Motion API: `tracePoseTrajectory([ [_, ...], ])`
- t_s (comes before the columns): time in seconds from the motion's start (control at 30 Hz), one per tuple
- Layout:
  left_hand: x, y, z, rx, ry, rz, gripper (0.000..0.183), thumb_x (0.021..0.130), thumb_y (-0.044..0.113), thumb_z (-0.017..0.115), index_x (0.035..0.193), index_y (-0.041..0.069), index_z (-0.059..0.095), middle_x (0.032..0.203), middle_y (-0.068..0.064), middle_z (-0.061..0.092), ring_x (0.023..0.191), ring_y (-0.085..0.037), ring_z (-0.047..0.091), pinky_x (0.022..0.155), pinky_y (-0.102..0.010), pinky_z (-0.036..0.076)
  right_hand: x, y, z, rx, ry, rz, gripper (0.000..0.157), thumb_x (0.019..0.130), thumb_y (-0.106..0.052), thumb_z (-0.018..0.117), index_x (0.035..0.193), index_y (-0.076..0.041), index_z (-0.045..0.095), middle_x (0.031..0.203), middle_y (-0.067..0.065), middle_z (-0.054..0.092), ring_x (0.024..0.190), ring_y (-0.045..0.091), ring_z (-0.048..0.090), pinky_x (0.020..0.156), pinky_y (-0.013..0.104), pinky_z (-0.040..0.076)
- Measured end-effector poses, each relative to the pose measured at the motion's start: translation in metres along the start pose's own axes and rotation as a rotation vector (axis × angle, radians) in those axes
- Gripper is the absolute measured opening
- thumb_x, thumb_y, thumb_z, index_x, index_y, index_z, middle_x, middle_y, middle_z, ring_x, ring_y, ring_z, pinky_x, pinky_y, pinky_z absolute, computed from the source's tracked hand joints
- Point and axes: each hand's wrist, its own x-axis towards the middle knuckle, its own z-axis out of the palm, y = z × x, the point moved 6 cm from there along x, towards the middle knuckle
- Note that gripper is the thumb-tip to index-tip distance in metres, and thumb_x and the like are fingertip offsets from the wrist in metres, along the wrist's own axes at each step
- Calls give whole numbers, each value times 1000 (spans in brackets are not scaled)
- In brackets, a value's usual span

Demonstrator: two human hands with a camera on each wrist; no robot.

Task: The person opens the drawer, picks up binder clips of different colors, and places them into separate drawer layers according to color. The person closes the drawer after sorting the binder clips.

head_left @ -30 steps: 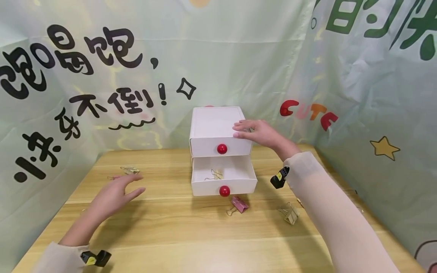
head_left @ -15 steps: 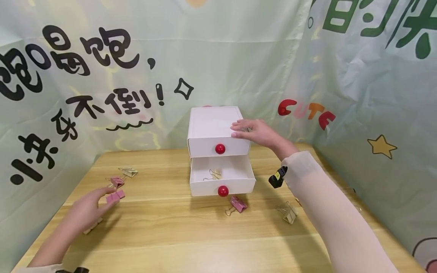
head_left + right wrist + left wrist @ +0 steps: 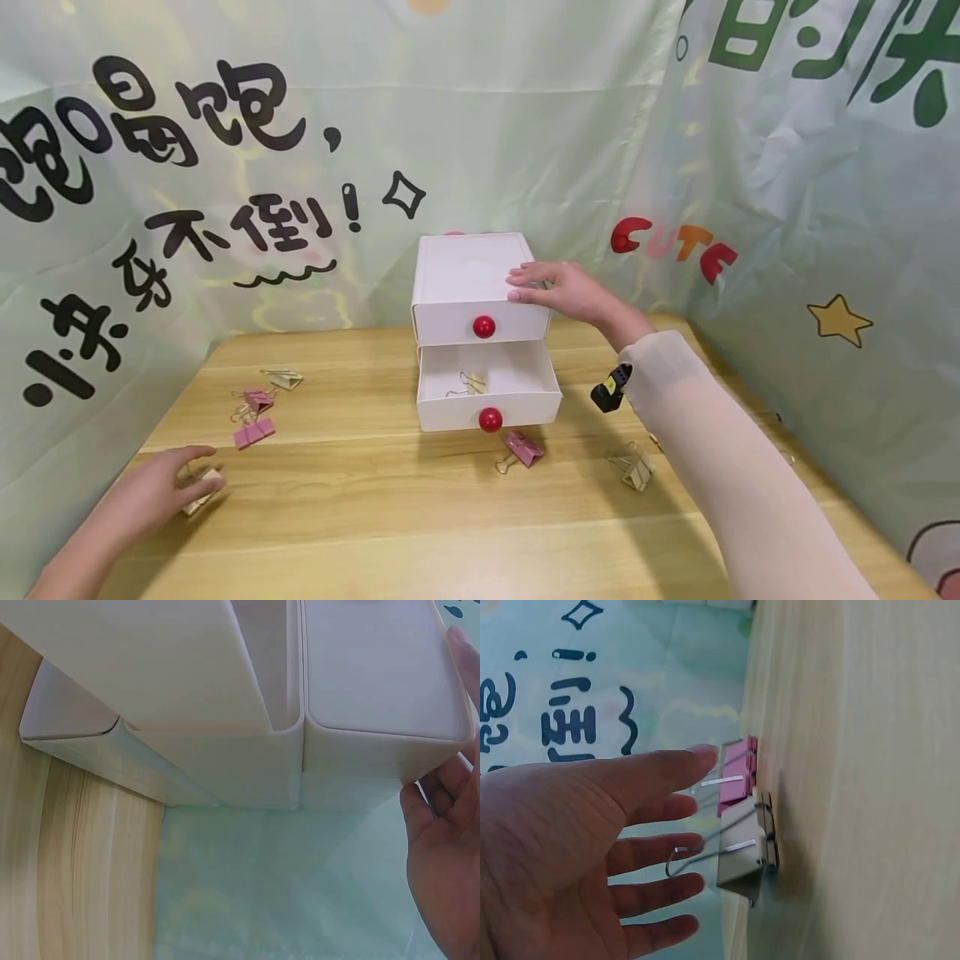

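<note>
Left hand, thumb and fingers apart, hung at cream clip. Right hand, fingers extended, rested on white drawer box.

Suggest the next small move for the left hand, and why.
I'd likely pinch the nearest cream metal binder clip with the left hand: its fingers look straight beside the clip, not yet curled round it, and the lower white rectangular drawer stands open with another cream clip inside.
</note>
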Motion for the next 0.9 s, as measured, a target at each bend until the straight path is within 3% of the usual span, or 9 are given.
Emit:
tracePoseTrajectory([
  [0.27,-7,-9,7,-20,-1,59,62,78,36,81,120,-6,63,116,-32,61,106,-53,56,84,-63,45,-2,-2,-1,-6,-2,7,59,84,-55,71,131,-19,65,143,0,52,139,20,37,111,51,31],
  [0.4,-5,-16,11,-45,-91,13,65,77,35,82,120,-9,61,102,-19,68,91,-33,65,76,-50,52,-2,-1,-1,-10,4,9,59,84,-55,71,131,-20,65,143,0,52,139,20,37,111,51,32],
  [0.53,-4,-24,16,-70,-168,-35,69,76,34,83,122,-11,58,90,-4,68,78,-17,63,67,-38,50,-1,0,-1,-13,5,4,57,85,-53,71,131,-19,65,143,0,52,138,20,38,111,51,32],
  [0.7,-2,-25,18,-83,-203,-66,68,78,37,81,122,-10,59,90,-4,69,79,-18,65,69,-41,52,0,0,-1,-23,11,-23,56,85,-53,70,130,-19,65,142,0,54,138,19,39,111,50,32],
  [0.9,-1,-20,18,-104,-174,-45,57,81,32,80,118,-6,61,88,-2,68,78,-16,63,68,-40,51,1,0,0,-12,11,-28,57,85,-53,71,130,-19,66,141,-1,54,137,18,39,111,51,32],
])
